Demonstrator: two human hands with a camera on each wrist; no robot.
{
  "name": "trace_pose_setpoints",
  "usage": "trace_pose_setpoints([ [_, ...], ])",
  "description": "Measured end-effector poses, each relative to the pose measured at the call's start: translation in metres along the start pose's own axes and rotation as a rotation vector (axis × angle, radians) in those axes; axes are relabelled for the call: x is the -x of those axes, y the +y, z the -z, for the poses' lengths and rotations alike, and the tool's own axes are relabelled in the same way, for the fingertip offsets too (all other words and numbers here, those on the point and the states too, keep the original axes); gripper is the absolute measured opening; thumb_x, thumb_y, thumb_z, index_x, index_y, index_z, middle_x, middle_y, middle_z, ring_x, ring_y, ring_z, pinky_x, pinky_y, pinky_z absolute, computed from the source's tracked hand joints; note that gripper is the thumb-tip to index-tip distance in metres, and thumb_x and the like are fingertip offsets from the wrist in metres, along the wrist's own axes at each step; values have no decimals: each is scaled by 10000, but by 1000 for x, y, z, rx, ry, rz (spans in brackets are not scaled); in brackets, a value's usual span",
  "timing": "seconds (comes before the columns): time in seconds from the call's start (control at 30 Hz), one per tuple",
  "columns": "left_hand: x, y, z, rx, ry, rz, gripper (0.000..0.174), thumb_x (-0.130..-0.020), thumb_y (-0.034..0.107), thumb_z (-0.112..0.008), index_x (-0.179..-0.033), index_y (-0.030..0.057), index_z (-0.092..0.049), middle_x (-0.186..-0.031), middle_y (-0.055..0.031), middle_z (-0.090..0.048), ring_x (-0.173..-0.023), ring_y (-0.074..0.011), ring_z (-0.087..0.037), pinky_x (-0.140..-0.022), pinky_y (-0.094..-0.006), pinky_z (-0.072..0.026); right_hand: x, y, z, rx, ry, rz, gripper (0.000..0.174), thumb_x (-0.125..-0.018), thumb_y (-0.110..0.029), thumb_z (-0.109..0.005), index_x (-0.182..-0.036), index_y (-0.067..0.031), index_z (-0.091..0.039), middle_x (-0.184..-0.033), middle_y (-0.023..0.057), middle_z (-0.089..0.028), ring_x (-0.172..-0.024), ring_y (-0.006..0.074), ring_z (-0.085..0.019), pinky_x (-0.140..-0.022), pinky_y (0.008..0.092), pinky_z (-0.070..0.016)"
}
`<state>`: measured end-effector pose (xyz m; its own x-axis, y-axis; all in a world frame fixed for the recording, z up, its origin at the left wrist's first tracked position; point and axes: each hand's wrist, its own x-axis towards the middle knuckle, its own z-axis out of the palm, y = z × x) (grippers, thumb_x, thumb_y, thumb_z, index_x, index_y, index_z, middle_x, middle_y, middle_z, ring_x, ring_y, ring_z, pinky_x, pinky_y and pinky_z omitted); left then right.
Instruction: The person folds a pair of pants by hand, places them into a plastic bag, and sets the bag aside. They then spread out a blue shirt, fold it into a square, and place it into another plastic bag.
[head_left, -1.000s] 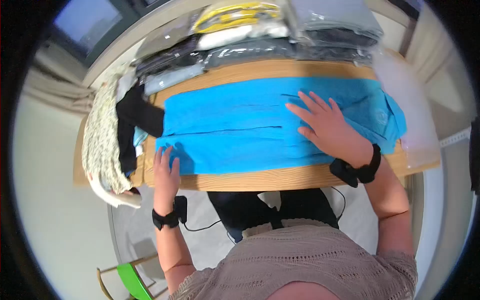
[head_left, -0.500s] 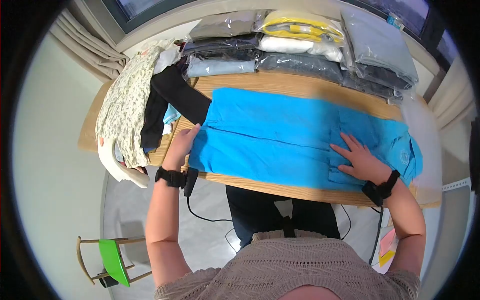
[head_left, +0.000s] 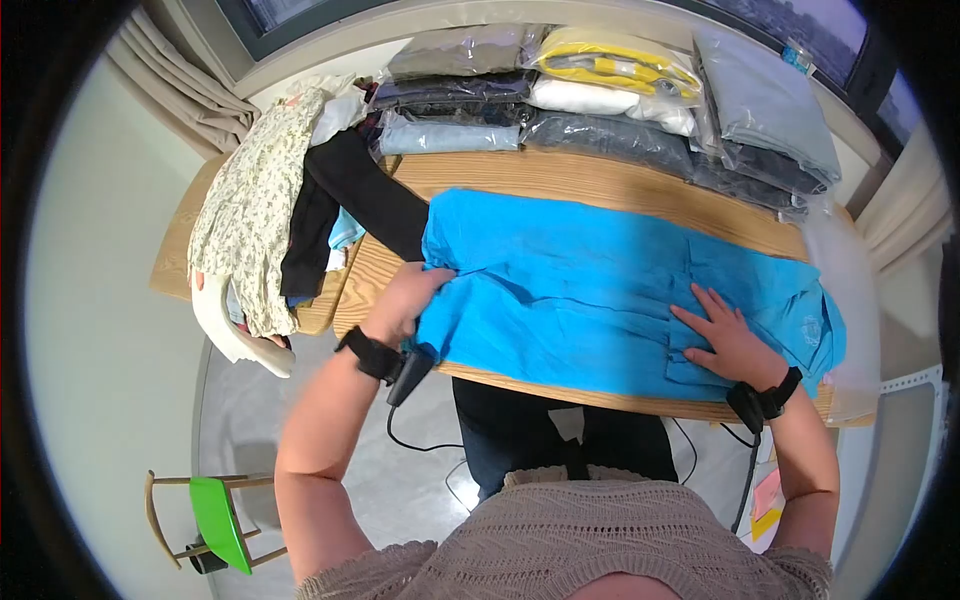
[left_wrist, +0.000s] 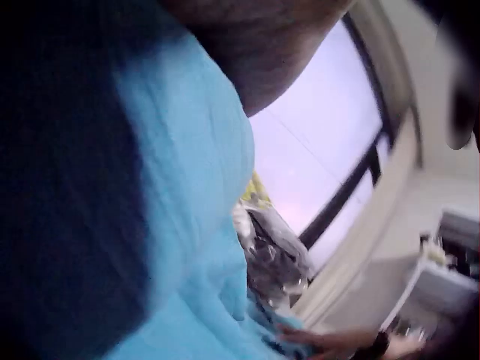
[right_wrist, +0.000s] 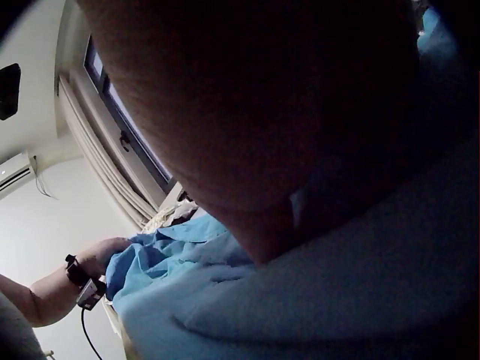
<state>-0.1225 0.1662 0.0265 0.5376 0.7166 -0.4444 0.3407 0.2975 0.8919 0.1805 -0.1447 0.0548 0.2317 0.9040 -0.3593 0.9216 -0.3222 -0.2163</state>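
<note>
Blue garment [head_left: 600, 290] flat on bench [head_left: 560, 178], long axis left to right, both hands on it.

Garment fills most of the bench width; its right end sits a little nearer the person than its left, and the end with the round logo points right. Near hem runs just inside the bench's front edge. Far side: a bare wood strip lies between the garment and the stacked bagged clothes [head_left: 600, 90]. Left end: the black garment [head_left: 355, 200] touches the far corner, with the floral pile [head_left: 250, 210] beyond it. Right end: lies against a clear plastic bag [head_left: 850, 290]. Left hand [head_left: 405, 297]: fingers curled, gripping bunched fabric at the near left corner. Right hand [head_left: 730, 338]: fingers spread, pressed flat on the cloth near the right end.
</note>
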Motion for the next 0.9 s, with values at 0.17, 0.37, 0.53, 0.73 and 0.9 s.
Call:
trace_pose_setpoints([
  [0.17,16,8,-25,-747,143,-605,360,-874,296,-579,-861,-63,-616,-883,-315,-596,-789,-444,-593,-679,-437,-474,-1,-1,-2,34,3,-11,620,-842,-319,-617,-1400,-306,-345,-1511,132,-151,-1375,391,-159,-1053,624,-188],
  [0.37,-70,-4,80,-583,521,-172,486,-870,391,-544,-846,-91,-607,-749,-249,-635,-630,-375,-632,-617,-415,-508,0,-2,-1,24,18,-7,621,-842,-312,-618,-1400,-303,-345,-1512,129,-145,-1379,382,-152,-1050,631,-184],
  [0.53,-77,0,86,-960,415,-113,423,-805,325,-635,-842,-95,-603,-756,-213,-644,-669,-315,-652,-559,-362,-514,-2,1,-6,20,26,8,621,-843,-298,-614,-1402,-295,-343,-1512,129,-146,-1380,385,-145,-1048,638,-174],
  [0.73,-79,2,147,-830,563,-227,274,-868,174,-542,-937,-87,-588,-769,-128,-625,-644,-231,-601,-567,-371,-459,0,1,-5,-13,23,-8,625,-841,-288,-611,-1403,-295,-339,-1514,127,-137,-1375,396,-148,-1046,641,-171],
  [0.9,-30,-9,222,-998,1017,-321,278,-817,176,-573,-984,-47,-570,-890,-263,-618,-884,-431,-590,-781,-474,-459,0,3,-7,-1,21,-6,646,-829,-282,-625,-1405,-296,-334,-1514,129,-132,-1377,391,-142,-1042,648,-169],
])
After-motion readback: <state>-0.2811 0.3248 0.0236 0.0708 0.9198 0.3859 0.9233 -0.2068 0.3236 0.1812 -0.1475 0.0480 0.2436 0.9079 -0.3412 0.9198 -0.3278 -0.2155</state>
